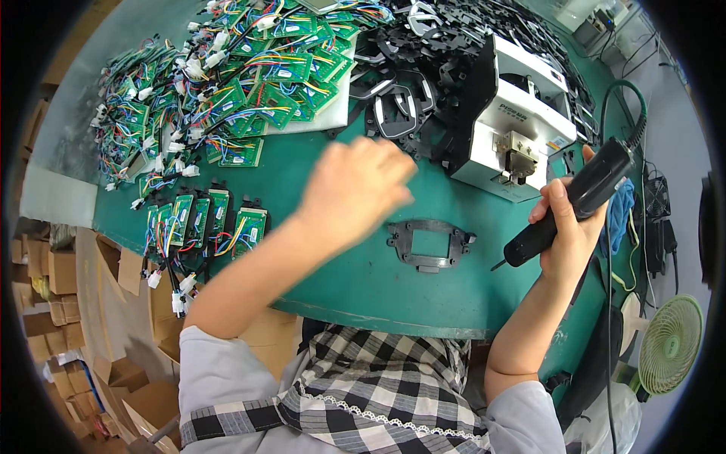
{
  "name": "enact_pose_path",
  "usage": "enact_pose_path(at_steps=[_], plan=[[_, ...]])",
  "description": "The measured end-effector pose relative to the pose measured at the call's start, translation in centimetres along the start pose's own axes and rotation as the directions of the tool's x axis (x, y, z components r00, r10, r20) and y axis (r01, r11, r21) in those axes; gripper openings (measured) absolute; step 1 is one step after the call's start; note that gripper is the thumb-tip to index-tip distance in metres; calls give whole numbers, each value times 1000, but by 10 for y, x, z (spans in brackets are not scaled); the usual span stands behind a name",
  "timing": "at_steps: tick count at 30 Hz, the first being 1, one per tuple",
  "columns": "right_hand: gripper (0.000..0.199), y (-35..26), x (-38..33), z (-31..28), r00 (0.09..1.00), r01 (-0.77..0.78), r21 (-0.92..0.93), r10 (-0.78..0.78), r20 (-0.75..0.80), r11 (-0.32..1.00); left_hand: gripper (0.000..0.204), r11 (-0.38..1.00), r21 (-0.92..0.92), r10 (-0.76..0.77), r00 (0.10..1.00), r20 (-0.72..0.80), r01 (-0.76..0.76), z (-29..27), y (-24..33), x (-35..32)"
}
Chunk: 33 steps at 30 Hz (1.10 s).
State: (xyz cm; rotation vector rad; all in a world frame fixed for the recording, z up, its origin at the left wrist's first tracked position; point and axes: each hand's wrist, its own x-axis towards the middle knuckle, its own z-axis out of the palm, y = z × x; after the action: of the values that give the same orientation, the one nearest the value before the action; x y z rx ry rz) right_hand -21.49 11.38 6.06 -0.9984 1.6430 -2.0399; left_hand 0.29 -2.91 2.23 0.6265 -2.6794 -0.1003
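workstation seen from above, with one flat black frame (429,262) lying alone on the green desk (363,299), between the two hands. the frame's long axis runs left to right, roughly along the desk's near edge; its rectangular opening shows the green surface through it, and a small tab faces the person. the governing relation appears to be that between the frame's right end and the bit (497,265) of the corded screwdriver (601,181): the bit points down and leftward, just beside that end and slightly closer to the body, apart from it in this view; its height above the desk cannot be told.

the right hand (567,227) has its fingers wrapped around the screwdriver's black body, so the frame lies to the left of these fingers and a little toward the person. the left hand (358,184) is nearer to the frame; from its fingers the frame lies to the right and toward the body, not visibly touched. these fingers look bent, but blur hides their spacing and whether they hold anything small.

beyond the frame stands a white box-shaped device (491,151); left of it, a row of wired green boards (248,231).
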Motion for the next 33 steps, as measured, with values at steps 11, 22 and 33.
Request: enact_pose_path(at_steps=[11, 22, 33], plan=[[71, 0, 4, -5, 990, 136, 248, -142, 5, 959, 57, 896, 440, -84, 996, 31, 61, -73, -172, 35], [62, -33, 46, 19, 769, 632, 37, -622, -148, 774, 57, 980, 197, 90, 897, -433, -4, -84, -84, 31], [58, -18, 57, 32, 789, 605, -28, -604, -107, 796, 56, 966, -219, -181, 967, -177, 140, -48, -13, -10]])
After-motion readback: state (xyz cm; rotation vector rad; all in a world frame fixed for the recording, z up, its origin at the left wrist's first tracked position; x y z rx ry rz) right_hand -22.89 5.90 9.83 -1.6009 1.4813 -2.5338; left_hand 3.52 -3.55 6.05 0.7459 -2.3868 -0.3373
